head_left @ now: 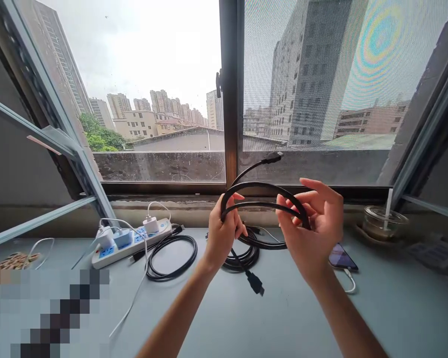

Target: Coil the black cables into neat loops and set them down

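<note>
Between my hands a black HDMI cable (263,186) hangs in loops above the table. My left hand (224,223) is closed around the left side of the loops. On the right, my right hand (315,219) holds the loops between thumb and fingers, its index finger raised. One plug (272,157) sticks up over the loops toward the window; the other plug (254,283) dangles below my left hand. Behind my hands, a second coiled black cable (242,262) lies on the table, partly hidden. A third black cable coil (171,277) rests to the left.
A white power strip (134,243) with chargers and white cords stands at the back left. At the right are a phone (342,257) with a white cable and a lidded cup (384,223) with a straw. A window frame (230,99) rises behind the table (276,318).
</note>
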`<state>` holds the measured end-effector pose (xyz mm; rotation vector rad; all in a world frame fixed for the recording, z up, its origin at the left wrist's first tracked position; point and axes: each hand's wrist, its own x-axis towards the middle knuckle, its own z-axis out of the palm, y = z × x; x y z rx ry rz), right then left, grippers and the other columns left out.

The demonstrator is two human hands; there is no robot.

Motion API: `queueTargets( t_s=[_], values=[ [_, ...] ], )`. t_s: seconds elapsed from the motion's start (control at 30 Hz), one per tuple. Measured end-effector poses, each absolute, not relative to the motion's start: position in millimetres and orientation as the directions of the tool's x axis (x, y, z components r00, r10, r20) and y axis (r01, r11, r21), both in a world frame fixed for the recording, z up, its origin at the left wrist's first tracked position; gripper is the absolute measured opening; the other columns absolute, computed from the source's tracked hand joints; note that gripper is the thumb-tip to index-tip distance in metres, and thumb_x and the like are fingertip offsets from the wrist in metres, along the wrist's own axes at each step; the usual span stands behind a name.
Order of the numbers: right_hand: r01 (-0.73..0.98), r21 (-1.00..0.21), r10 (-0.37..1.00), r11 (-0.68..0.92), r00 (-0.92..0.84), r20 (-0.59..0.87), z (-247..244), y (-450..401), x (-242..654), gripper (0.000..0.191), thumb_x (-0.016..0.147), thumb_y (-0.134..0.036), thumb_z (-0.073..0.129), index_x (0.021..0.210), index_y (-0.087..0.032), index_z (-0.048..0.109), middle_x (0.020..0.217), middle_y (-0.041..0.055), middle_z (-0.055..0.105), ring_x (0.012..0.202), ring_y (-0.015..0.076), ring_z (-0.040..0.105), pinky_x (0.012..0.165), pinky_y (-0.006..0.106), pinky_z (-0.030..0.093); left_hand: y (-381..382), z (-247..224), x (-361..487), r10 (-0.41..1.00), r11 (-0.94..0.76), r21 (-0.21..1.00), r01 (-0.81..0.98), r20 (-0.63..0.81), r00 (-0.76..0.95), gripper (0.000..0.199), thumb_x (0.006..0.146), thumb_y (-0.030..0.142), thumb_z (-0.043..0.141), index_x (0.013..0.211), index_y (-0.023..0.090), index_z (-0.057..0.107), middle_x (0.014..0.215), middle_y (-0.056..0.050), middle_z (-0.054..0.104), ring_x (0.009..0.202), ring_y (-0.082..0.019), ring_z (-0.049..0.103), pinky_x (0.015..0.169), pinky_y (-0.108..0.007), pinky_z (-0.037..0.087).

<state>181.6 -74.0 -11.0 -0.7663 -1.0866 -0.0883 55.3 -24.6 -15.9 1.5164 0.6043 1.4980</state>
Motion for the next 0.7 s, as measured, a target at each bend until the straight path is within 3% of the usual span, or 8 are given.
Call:
queueTargets(
  t_s=[0.1,0.23,0.43,0.7],
  values=[
    [0.472,-0.513,0.32,0.717,0.43,0.844,-11,-73,181,0.041,0.072,-0.023,0.072,0.111,-0.029,0.057,0.083,-0.002,0.057,0.062,0.0095,0.056,0.04,0.017,0.043,-28,-13,52,0.842,-0.497,0.85,-0.174,0.521,0.142,0.031,0.087,0.05,0.051,0.09,0.019,0.054,0.043,0.013,0.029,0.031,-0.004,0.027,0.035,-0.019,0.042],
    [0.52,-0.532,0.401,0.668,0.351,0.847,-10,-72,184,0.044,0.074,-0.035,0.073,0.115,-0.029,0.059,0.091,0.0002,0.06,0.052,0.0066,0.048,0.037,0.017,0.04,-29,-11,49,0.85,-0.492,0.866,-0.093,0.5,0.163,0.029,0.086,0.048,0.05,0.086,0.02,0.053,0.042,0.012,0.029,0.03,-0.006,0.028,0.032,-0.019,0.04],
    [0.62,-0.467,0.475,0.631,0.167,0.864,-9,-70,193,0.039,0.083,-0.039,0.063,0.12,-0.028,0.06,0.084,-0.0008,0.061,0.051,0.0063,0.045,0.044,0.019,0.043,-27,-12,44,0.847,-0.527,0.843,0.106,0.511,0.146,0.012,0.085,0.029,0.049,0.085,0.02,0.057,0.046,0.01,0.033,0.032,-0.006,0.029,0.031,-0.017,0.028],
    [0.559,-0.453,0.463,0.695,0.134,0.876,-7,-69,200,0.027,0.086,-0.034,0.059,0.112,-0.028,0.064,0.079,-0.0026,0.057,0.054,0.0067,0.043,0.045,0.018,0.04,-42,-4,45,0.809,-0.549,0.828,0.114,0.492,0.321,0.019,0.087,0.032,0.046,0.082,0.019,0.059,0.044,0.009,0.032,0.035,-0.006,0.025,0.037,-0.019,0.026]
  ],
)
